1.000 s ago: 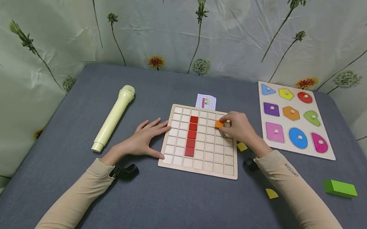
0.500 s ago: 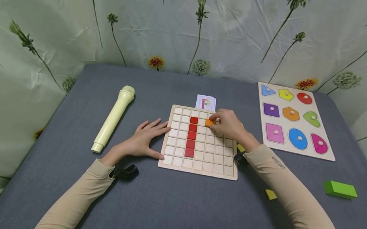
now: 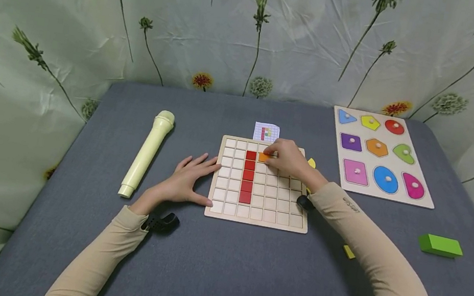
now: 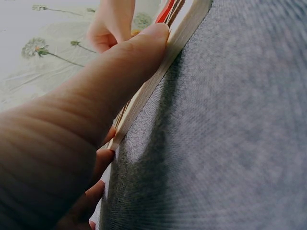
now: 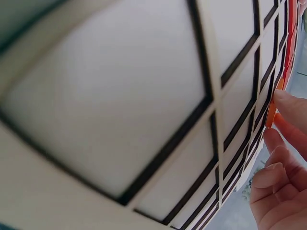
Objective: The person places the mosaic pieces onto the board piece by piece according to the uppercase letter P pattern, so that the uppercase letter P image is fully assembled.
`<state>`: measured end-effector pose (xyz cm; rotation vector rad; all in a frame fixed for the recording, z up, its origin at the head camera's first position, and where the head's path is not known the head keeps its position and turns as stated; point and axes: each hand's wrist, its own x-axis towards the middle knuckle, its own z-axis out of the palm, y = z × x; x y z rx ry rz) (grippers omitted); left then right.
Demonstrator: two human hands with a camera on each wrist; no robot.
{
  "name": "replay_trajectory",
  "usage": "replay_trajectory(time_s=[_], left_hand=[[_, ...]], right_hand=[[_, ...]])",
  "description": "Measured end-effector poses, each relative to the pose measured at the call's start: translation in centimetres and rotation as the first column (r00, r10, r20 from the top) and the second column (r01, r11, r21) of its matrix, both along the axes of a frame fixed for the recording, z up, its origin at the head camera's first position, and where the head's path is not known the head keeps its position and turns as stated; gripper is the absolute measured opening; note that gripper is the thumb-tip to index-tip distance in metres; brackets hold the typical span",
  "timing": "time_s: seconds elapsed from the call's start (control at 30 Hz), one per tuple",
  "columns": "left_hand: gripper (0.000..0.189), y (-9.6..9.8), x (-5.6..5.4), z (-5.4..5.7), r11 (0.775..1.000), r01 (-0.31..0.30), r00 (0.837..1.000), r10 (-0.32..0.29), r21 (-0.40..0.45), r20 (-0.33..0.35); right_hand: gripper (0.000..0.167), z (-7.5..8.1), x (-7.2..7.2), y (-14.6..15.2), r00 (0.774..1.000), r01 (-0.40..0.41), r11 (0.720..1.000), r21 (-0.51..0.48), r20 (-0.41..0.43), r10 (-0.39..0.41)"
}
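Observation:
My left hand (image 3: 184, 179) lies with spread fingers along the left edge of a wooden grid board (image 3: 271, 202), fingertips and thumb at its rim. In the left wrist view the thumb (image 4: 144, 45) presses on the board's edge. My right hand (image 3: 288, 158) pinches an orange square tile (image 3: 263, 158) over the grid, just right of the uppermost red tile (image 3: 251, 155). Several red tiles form a vertical column in the board. Seen from the right wrist, the orange tile (image 5: 271, 114) is tilted between thumb and fingers, close to the grid.
A small pattern card (image 3: 266, 132) lies behind the board. Yellow pieces, one a quarter-round (image 3: 311, 163), lie to its right, partly hidden by the right arm. A shape puzzle (image 3: 367, 161) is at back right, a green block (image 3: 440, 245) at right, a cream microphone-shaped tube (image 3: 146, 154) at left.
My right hand has carried the orange tile leftward across the grid, from near the right side to beside the red column. The left hand and board have stayed put.

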<state>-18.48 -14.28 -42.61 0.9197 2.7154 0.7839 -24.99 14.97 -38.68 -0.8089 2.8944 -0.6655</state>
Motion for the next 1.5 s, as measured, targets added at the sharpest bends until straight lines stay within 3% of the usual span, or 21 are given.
replay_trajectory(time_s=[0.43,0.97,1.23,1.5], left_hand=[[0.096,0.2,0.1,0.0,1.0,0.002,1.0,-0.003,0.002,0.009],[0.096,0.0,-0.1,-0.1,1.0,0.005,1.0,-0.005,-0.006,0.005],[0.096,0.0,-0.1,0.0,1.0,0.003,1.0,-0.003,-0.011,0.014],[0.096,0.1,-0.1,0.1,1.0,-0.001,1.0,0.001,-0.01,0.019]], right_hand=[[0.024,0.4,0.3,0.5,0.998,0.045,0.998,-0.05,0.04,-0.043],[0.021,1.3,2.3,5.4,0.996,0.091,0.996,-0.026,0.019,-0.09],[0.017,1.3,3.4,7.9,0.996,0.073,0.997,-0.035,-0.047,-0.075],[0.019,1.3,4.4,10.2,0.993,0.11,0.994,-0.016,0.044,-0.109]])
